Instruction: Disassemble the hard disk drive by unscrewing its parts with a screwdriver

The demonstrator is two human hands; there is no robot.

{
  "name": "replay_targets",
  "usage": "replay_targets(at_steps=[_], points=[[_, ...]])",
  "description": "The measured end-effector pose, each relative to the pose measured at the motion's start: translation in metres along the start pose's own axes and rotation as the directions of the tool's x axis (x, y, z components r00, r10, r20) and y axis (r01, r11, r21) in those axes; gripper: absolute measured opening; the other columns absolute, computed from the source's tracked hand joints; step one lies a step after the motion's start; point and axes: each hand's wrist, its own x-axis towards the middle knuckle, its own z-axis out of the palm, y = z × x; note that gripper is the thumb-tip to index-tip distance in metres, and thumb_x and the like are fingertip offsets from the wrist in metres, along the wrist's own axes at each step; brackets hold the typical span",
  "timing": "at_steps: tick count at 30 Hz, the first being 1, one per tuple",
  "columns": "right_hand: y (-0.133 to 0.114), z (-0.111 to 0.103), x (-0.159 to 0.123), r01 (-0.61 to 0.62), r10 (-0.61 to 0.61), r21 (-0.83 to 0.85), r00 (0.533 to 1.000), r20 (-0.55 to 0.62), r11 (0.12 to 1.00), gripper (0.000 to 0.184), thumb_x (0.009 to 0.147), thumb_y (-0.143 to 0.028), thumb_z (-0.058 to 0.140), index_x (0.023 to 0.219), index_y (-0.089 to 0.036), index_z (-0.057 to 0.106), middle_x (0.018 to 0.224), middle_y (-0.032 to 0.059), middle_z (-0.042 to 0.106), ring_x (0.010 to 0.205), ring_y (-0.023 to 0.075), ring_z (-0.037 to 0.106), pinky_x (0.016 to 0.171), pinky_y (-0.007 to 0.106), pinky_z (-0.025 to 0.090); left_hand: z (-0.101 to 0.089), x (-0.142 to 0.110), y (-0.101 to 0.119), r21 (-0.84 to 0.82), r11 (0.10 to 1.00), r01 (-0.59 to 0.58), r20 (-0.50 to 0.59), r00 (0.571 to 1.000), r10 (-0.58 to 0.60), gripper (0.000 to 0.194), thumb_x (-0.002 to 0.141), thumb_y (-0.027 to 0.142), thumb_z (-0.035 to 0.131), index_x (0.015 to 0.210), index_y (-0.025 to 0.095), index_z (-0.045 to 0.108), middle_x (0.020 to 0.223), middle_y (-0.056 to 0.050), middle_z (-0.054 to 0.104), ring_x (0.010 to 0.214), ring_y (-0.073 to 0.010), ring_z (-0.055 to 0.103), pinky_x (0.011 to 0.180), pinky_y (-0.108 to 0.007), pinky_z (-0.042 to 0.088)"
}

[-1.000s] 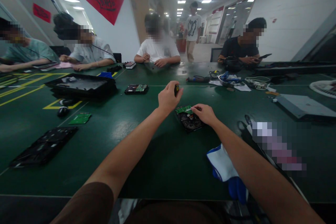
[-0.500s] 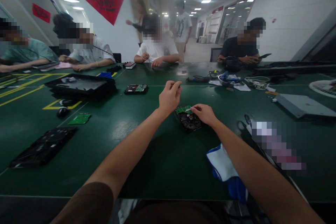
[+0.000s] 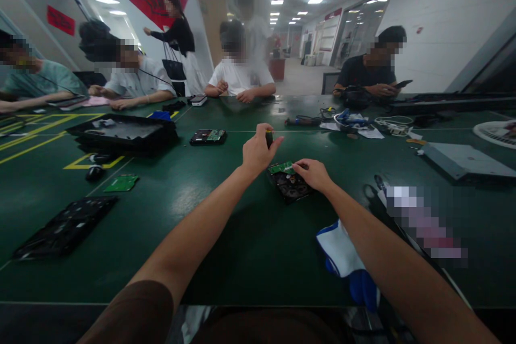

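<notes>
A hard drive with a green circuit board along its far side lies on the table in front of me. My left hand is closed around the dark, yellow-topped handle of a screwdriver, held above the drive's far left corner; its shaft and tip are hard to make out. My right hand is at the drive's right side, thumb and fingers pinched on its edge beside the board. The fingertips partly cover what they grip.
On the left are a loose green circuit board, a dark drive-like part and a black tray. Another hard drive lies farther back. White-blue gloves lie by my right forearm, a grey metal case beyond. People sit across the table.
My left hand has turned at the wrist and its thumb has swung outward, showing more of the screwdriver handle. My right hand and the drive stay put. A person behind has walked left.
</notes>
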Motion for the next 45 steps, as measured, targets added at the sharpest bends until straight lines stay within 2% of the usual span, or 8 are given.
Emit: replay_targets(at_steps=[8,11,17,21,25,31,38,45], points=[[0.002,0.002,0.0,-0.002,0.002,0.023,1.0,-0.013,1.0,0.032,0.095,-0.048,0.056,0.1,-0.024,0.077,0.106,0.0049,0.076,0.095,0.0219,0.068,0.081,0.03,0.048,0.002,-0.003,0.0,-0.115,0.993,0.002,0.061,0.998,0.005,0.027,0.099,0.029,0.048,0.125,0.023,0.039,0.107,-0.009,0.072,0.083,-0.0202,0.073,0.078,-0.034,0.055],[0.002,0.002,0.0,-0.004,0.004,0.013,1.0,-0.01,1.0,0.031,0.095,-0.047,0.056,0.1,-0.023,0.077,0.106,0.0049,0.075,0.095,0.0217,0.068,0.081,0.03,0.048,0.0,-0.001,0.0,-0.066,0.997,-0.044,0.067,0.997,0.049,0.024,0.099,0.029,0.047,0.122,0.023,0.045,0.107,-0.009,0.07,0.087,-0.0204,0.071,0.08,-0.035,0.054],[0.001,0.0,-0.001,-0.012,0.012,0.006,1.0,-0.011,1.0,0.032,0.094,-0.047,0.056,0.1,-0.024,0.077,0.107,0.0042,0.075,0.094,0.0212,0.068,0.081,0.03,0.048,-0.008,0.002,0.004,0.08,0.989,-0.128,-0.002,0.992,0.129,0.026,0.098,0.029,0.046,0.12,0.024,0.06,0.121,-0.01,0.061,0.099,-0.0214,0.065,0.083,-0.034,0.052],[0.001,0.0,-0.001,-0.003,0.003,0.01,1.0,-0.012,1.0,0.033,0.095,-0.048,0.055,0.1,-0.024,0.077,0.107,0.0039,0.075,0.093,0.0209,0.068,0.08,0.03,0.047,-0.01,0.005,0.004,0.094,0.986,-0.138,0.032,0.99,0.135,0.031,0.097,0.021,0.044,0.123,0.024,0.06,0.121,-0.01,0.063,0.102,-0.0226,0.065,0.087,-0.035,0.051],[0.001,0.0,-0.002,0.0,0.0,0.009,1.0,-0.014,1.0,0.034,0.095,-0.049,0.054,0.1,-0.025,0.077,0.107,0.0038,0.075,0.093,0.0208,0.068,0.081,0.029,0.047,-0.009,0.005,0.004,0.08,0.989,-0.123,0.043,0.992,0.12,0.03,0.097,0.027,0.048,0.125,0.023,0.057,0.125,-0.01,0.065,0.105,-0.0251,0.066,0.09,-0.037,0.051],[0.002,0.001,-0.002,0.009,-0.009,0.012,0.999,-0.031,1.0,0.032,0.095,-0.048,0.055,0.099,-0.025,0.078,0.105,0.0035,0.076,0.093,0.0207,0.068,0.081,0.029,0.047,-0.004,0.003,0.003,0.044,0.997,-0.058,0.013,0.998,0.058,0.028,0.092,0.042,0.061,0.111,0.024,0.052,0.103,-0.007,0.072,0.09,-0.0247,0.071,0.082,-0.036,0.052],[0.001,0.001,-0.002,-0.016,0.016,0.015,1.0,-0.022,1.0,0.031,0.094,-0.047,0.056,0.101,-0.026,0.078,0.106,0.0031,0.076,0.095,0.0208,0.068,0.083,0.029,0.048,0.0,0.0,0.002,-0.053,0.998,-0.022,0.056,0.998,0.025,0.025,0.098,0.032,0.05,0.121,0.022,0.046,0.094,-0.008,0.071,0.083,-0.0218,0.071,0.077,-0.034,0.053],[0.001,0.001,-0.002,-0.009,0.01,0.021,1.0,-0.024,1.0,0.032,0.094,-0.048,0.056,0.098,-0.025,0.078,0.105,0.0036,0.076,0.094,0.0211,0.068,0.08,0.029,0.047,-0.009,0.002,0.005,0.102,0.983,-0.151,-0.033,0.987,0.155,0.027,0.099,0.032,0.046,0.119,0.024,0.062,0.121,-0.011,0.061,0.105,-0.0221,0.063,0.084,-0.032,0.051]])
